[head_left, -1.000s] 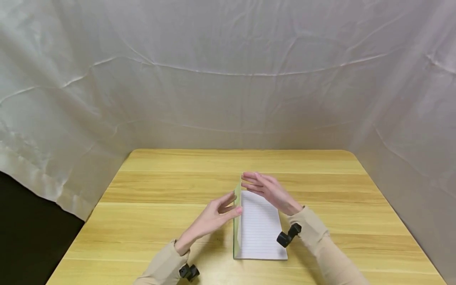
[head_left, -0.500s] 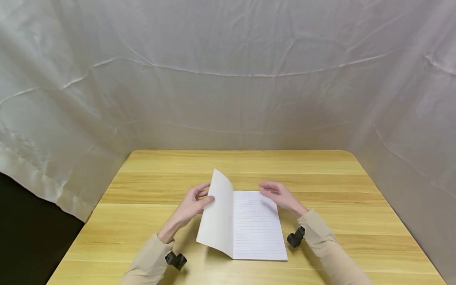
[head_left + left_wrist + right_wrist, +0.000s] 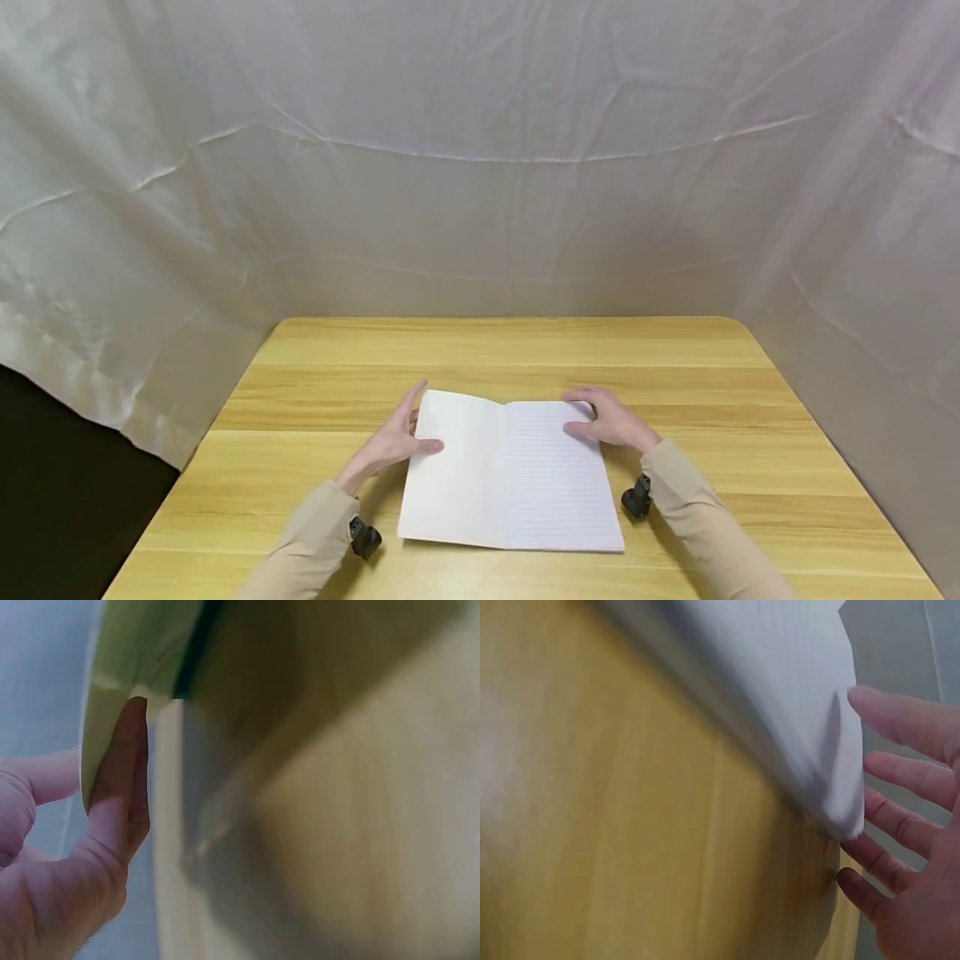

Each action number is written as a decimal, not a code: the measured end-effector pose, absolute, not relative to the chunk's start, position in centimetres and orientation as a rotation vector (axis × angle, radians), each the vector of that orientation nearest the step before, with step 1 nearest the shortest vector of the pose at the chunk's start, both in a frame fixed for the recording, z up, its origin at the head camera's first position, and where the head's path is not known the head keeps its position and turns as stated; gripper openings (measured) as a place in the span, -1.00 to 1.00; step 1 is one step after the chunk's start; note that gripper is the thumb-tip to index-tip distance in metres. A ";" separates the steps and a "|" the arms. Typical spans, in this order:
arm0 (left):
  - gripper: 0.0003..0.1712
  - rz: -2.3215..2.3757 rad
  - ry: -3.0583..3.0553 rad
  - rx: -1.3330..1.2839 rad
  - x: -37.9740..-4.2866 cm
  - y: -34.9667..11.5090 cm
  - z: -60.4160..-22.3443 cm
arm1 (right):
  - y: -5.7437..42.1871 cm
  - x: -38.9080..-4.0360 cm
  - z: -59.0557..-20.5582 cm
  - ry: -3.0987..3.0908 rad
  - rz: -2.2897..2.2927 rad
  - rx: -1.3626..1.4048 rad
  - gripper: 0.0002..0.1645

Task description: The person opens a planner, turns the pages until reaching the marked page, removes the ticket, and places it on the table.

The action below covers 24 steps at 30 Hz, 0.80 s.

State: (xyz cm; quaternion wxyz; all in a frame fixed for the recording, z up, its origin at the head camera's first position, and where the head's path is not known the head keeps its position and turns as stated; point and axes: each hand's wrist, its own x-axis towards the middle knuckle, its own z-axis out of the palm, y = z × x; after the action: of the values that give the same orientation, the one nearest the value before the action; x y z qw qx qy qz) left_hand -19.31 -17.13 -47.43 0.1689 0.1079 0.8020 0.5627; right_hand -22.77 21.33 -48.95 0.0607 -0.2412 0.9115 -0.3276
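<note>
An open notebook point(image 3: 558, 492) lies on the wooden table, with a lined page on the right and a blank white side on the left. My left hand point(image 3: 393, 437) holds the front cover point(image 3: 453, 475) near its upper left edge, thumb on the white side and fingers behind. In the left wrist view the cover's back point(image 3: 131, 656) looks yellow-green, with a dark green strip at the spine. At the notebook's upper right corner is my right hand point(image 3: 611, 421), thumb over the lined page. The right wrist view shows its fingers point(image 3: 904, 817) spread and loosely extended along the page edge.
The wooden table point(image 3: 360, 342) has rounded far corners. A pale, wrinkled curtain point(image 3: 480, 208) encloses it at the back and sides. A dark area point(image 3: 67, 492) shows beyond the table at lower left. Small black cameras point(image 3: 636, 497) sit on both wrists.
My left hand has swung the cover leftward from upright to nearly flat. The right hand has drawn away from the cover to the page's upper right corner. The notebook has shifted slightly right.
</note>
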 end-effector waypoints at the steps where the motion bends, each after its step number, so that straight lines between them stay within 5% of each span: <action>1: 0.25 1.587 2.300 0.316 -19.3 -16.8 -47.8 | 21.4 -22.8 -49.0 2.763 -0.978 -0.718 -0.33; 9: 0.31 1.364 2.548 0.233 -19.5 -14.9 -48.8 | 22.3 -22.9 -49.1 2.837 -0.848 -0.636 -0.30; 24: 0.29 0.999 2.824 0.291 -19.4 -15.4 -49.4 | 22.5 -23.2 -49.6 2.906 -0.934 -0.586 -0.58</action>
State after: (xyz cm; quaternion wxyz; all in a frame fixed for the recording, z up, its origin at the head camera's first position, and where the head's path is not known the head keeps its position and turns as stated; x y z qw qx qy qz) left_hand -19.44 -15.44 -49.41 0.0659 0.0965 0.9363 0.3313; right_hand -23.18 22.54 -49.59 0.0167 -0.1884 0.9349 -0.3004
